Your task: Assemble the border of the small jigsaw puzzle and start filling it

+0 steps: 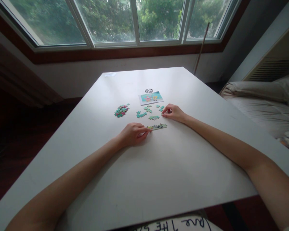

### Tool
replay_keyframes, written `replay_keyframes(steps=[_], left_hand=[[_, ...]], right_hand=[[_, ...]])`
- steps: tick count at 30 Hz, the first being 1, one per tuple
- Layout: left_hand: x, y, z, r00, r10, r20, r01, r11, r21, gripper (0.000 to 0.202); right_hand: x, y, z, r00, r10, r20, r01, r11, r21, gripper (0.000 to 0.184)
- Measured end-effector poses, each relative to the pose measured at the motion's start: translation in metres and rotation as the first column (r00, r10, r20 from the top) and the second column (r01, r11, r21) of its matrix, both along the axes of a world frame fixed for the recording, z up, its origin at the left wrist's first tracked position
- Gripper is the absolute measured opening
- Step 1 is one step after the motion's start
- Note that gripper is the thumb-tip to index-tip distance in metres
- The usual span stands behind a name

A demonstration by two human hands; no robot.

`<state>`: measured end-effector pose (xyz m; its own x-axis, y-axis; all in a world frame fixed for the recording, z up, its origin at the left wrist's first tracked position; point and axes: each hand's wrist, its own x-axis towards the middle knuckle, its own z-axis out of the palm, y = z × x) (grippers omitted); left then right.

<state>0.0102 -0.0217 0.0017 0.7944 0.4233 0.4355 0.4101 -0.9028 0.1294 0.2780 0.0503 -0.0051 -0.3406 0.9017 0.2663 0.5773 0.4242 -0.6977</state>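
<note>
My left hand [135, 133] rests low over the table, its thumb and forefinger closed on the left end of a strip of joined puzzle pieces [159, 126]. My right hand [174, 113] is pinched at the right of the layout, with what looks like a small puzzle piece at its fingertips, mostly hidden. Just beyond those fingertips are a few teal puzzle pieces [161, 108]. Between the hands lie a short joined green section [154, 117], a teal cluster [141, 114] and a pale green cluster [148, 109].
A heap of loose puzzle pieces [121, 110] sits to the left on the white table [144, 173]. Behind the layout lie a picture card [151, 98] and a round black-and-white item [149, 91]. A cushioned seat [252, 96] stands beyond the table's right edge.
</note>
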Motion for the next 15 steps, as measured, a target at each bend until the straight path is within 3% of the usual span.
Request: replay_keyframes(steps=[10, 15], left_hand=[[-0.005, 0.004, -0.006, 1.0, 0.0, 0.004, 0.0, 1.0, -0.022, 0.026], [-0.006, 0.005, -0.006, 1.0, -0.005, 0.002, 0.005, 1.0, -0.021, 0.024]], right_hand=[[0.013, 0.004, 0.021, 0.955, 0.214, 0.203, -0.166, 0.958, -0.232, 0.017], [0.017, -0.003, 0.032, 0.921, 0.316, 0.227, -0.224, 0.908, -0.355, 0.021]])
